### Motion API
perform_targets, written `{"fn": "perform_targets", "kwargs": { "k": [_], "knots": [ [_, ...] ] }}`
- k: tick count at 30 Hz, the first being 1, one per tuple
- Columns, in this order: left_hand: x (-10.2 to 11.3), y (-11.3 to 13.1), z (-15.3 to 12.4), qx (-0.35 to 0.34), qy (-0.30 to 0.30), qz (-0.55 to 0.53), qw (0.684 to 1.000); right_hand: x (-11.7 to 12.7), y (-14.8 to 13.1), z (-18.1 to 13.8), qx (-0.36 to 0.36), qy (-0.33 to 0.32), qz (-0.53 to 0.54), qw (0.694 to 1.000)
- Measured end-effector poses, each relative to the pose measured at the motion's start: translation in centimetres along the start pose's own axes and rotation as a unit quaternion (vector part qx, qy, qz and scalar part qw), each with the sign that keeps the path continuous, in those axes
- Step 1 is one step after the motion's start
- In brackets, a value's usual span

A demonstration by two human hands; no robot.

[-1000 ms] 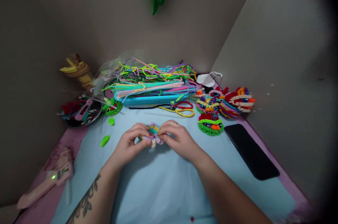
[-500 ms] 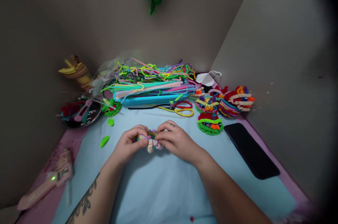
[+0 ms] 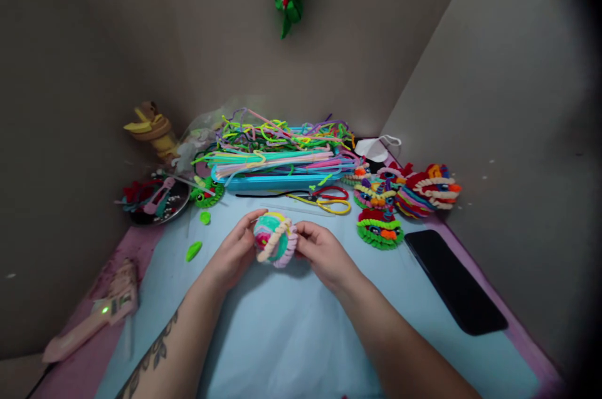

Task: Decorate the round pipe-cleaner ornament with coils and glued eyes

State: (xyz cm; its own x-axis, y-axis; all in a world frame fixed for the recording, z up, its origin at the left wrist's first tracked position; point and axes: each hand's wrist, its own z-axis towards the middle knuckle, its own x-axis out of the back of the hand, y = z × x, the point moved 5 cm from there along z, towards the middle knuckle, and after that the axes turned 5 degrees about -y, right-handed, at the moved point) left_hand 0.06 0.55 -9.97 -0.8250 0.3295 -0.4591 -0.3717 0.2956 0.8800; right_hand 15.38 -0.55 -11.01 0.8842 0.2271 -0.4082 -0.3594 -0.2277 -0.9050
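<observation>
A round coiled pipe-cleaner piece (image 3: 275,238), teal, pink, yellow and lilac with a cream strand across its face, is held upright between both hands above the light blue mat (image 3: 291,330). My left hand (image 3: 234,252) grips its left edge with fingers curled. My right hand (image 3: 322,250) pinches its right edge. The flat face of the piece is turned toward me.
A blue tray heaped with coloured pipe cleaners (image 3: 277,154) stands behind the hands, with red and yellow scissors (image 3: 327,198) in front of it. Finished pipe-cleaner pieces (image 3: 404,195) lie at right, by a black phone (image 3: 454,280). A pink glue gun (image 3: 94,314) lies left, near a dish of scraps (image 3: 155,201).
The coiled piece was lying low under both hands' fingers; both hands have lifted it and turned its face toward me. The view has shifted slightly.
</observation>
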Motion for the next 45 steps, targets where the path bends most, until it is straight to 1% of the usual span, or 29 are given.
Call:
{"fn": "perform_targets", "kwargs": {
  "k": [2,4,8,10,12,15,18,20,23,26,28,29,30,31,32,34,36,38,45],
  "knots": [
    [-0.1,-0.1,0.0,0.014,0.006,-0.002,1.000,-0.2,0.6,0.0,-0.043,0.004,0.071,0.997],
    [0.0,-0.3,0.0,0.027,0.026,0.002,0.999,-0.4,0.9,-0.2,-0.070,-0.003,0.112,0.991],
    [0.2,-0.6,0.1,0.048,0.052,-0.008,0.997,-0.7,1.3,-0.2,-0.094,-0.032,0.132,0.986],
    [0.3,-0.8,0.2,0.058,0.053,-0.046,0.996,-0.8,1.6,-0.2,-0.100,-0.044,0.162,0.981],
    [0.4,-0.8,0.4,0.058,0.047,-0.109,0.991,-0.8,1.9,0.0,-0.095,-0.037,0.221,0.970],
    [0.2,-1.0,0.6,0.045,0.026,-0.174,0.983,-0.4,1.9,0.5,-0.054,-0.003,0.292,0.955],
    [-0.4,-1.4,0.6,0.008,0.022,-0.156,0.988,0.1,2.1,0.9,-0.032,0.034,0.311,0.949],
    [-1.0,-1.7,0.6,-0.023,0.042,-0.133,0.990,0.1,2.5,1.0,-0.040,0.053,0.304,0.950],
    [-1.6,-1.7,0.5,-0.065,0.086,-0.103,0.989,-0.2,3.0,0.9,-0.055,0.058,0.240,0.967],
    [-1.3,-1.6,0.4,-0.077,0.133,-0.093,0.984,-0.4,3.1,0.6,-0.062,0.059,0.132,0.988],
    [-0.8,-1.4,0.3,-0.082,0.159,-0.094,0.979,0.1,2.7,0.3,-0.038,0.094,0.035,0.994],
    [-0.7,-1.3,0.2,-0.086,0.166,-0.089,0.978,0.4,2.2,0.1,-0.004,0.128,-0.026,0.991],
    [-0.5,-1.3,0.1,-0.090,0.170,-0.080,0.978,0.7,1.5,-0.2,0.042,0.164,-0.094,0.981],
    [-0.5,-1.3,0.1,-0.094,0.170,-0.068,0.979,0.8,0.7,-0.5,0.095,0.194,-0.162,0.963],
    [-0.6,-1.3,0.0,-0.096,0.168,-0.054,0.980,0.6,-0.1,-0.9,0.146,0.211,-0.224,0.940],
    [-0.8,-1.5,0.0,-0.099,0.160,-0.022,0.982,0.0,-1.3,-1.5,0.216,0.204,-0.310,0.903],
    [-1.3,-1.6,-0.1,-0.103,0.147,0.007,0.984,-0.5,-2.0,-1.8,0.251,0.186,-0.342,0.886],
    [-1.7,-1.8,-0.2,-0.103,0.140,0.030,0.984,-0.5,-2.5,-2.1,0.272,0.183,-0.359,0.874],
    [-2.1,-1.5,-0.4,-0.108,0.149,0.057,0.981,-1.2,-2.9,-2.4,0.318,0.157,-0.438,0.826]
  ]
}}
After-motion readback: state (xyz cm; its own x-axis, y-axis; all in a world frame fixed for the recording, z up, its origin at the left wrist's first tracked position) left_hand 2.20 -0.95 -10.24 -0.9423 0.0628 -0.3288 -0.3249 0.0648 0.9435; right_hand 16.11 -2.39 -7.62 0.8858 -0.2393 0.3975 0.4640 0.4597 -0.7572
